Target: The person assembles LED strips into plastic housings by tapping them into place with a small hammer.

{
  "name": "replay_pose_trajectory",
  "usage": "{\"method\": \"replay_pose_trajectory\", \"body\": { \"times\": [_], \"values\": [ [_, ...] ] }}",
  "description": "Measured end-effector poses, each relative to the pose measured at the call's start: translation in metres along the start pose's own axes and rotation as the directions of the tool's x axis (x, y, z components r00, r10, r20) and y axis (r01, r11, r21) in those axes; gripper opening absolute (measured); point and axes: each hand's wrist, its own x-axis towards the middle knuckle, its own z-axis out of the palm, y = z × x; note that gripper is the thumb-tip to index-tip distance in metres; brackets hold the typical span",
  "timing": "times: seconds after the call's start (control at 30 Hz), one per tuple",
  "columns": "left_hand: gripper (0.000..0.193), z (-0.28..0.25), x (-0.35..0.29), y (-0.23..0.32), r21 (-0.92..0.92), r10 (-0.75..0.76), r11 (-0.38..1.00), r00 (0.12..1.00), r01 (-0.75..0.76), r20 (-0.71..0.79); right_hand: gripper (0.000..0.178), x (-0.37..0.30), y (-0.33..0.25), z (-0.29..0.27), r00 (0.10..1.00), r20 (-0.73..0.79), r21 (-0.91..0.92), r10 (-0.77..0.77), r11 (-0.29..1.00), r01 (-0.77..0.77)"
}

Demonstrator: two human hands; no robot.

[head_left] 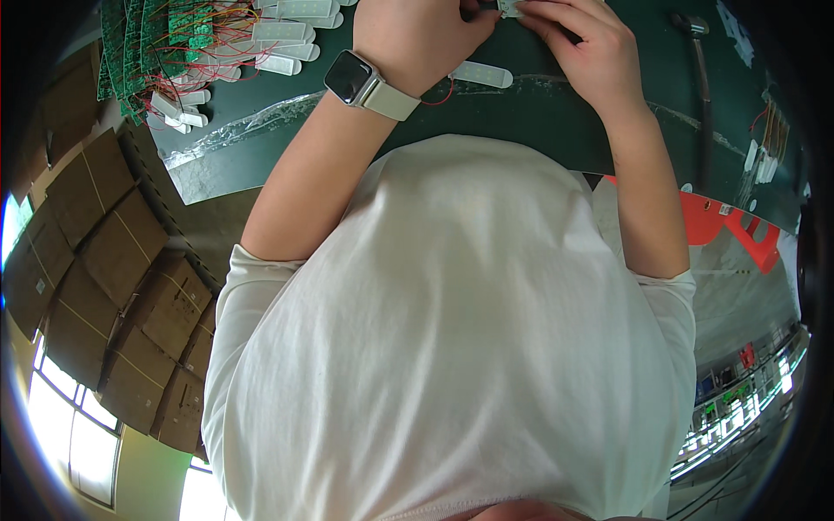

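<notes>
We put the piece (509, 8) at the top edge of the frame, right of centre, between the two hands. Likely light and stiff, we judge, maybe a bit smooth; fragile if it carries fine parts, so best held by its edges with fingertips, no hard squeeze. Looks: small, pale, whitish, with tiny marks on its face; top cut off by the frame, so full shape we can't tell.

Right hand (598, 48): thumb and forefinger close together, pinched on the piece's right side. Left hand (426, 30): thumb tip at the piece's left side, forefinger bent with a dark gap above the thumb; the rest is cut off, so we can't tell if it clamps. Watch (350, 78) on the left wrist.

Just below the hands, top centre: a white module (482, 75), long with a rounded end, red wire (440, 97) at its left. Upper left: more white modules (287, 36) in rows, thin red and yellow wires among them, green boards (135, 61) stacked beside. Upper right: a long dark-handled tool (702, 87), then a small wired bundle (767, 156) at far right. Green table (556, 113) under all, crinkled clear film (261, 126) along its near edge. Cartons (122, 260) at left, a red object (702, 217) at right.
</notes>
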Motion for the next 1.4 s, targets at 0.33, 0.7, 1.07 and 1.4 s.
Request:
{"method": "replay_pose_trajectory", "body": {
  "times": [0.33,0.7,1.07,1.4],
  "values": [
    [0.017,0.001,-0.002,-0.007,0.0,0.123,0.992,0.99,-0.124,-0.067,0.017,0.001,0.0,-0.004,0.999,0.018,-0.031,-0.047,0.998,0.048],
    [0.023,0.008,0.002,-0.009,0.063,0.224,0.974,0.97,-0.218,-0.094,0.018,0.001,-0.001,-0.005,0.999,0.04,-0.005,-0.018,1.0,0.018],
    [0.029,0.012,-0.004,-0.01,0.178,0.321,0.937,0.942,-0.3,-0.1,0.018,0.005,-0.009,-0.012,0.995,0.091,-0.004,0.044,0.999,-0.044],
    [0.033,0.008,-0.008,-0.005,0.303,0.167,0.945,0.979,-0.125,-0.116,0.015,0.006,-0.012,-0.015,0.992,0.113,-0.008,0.057,0.998,-0.056]
  ]
}}
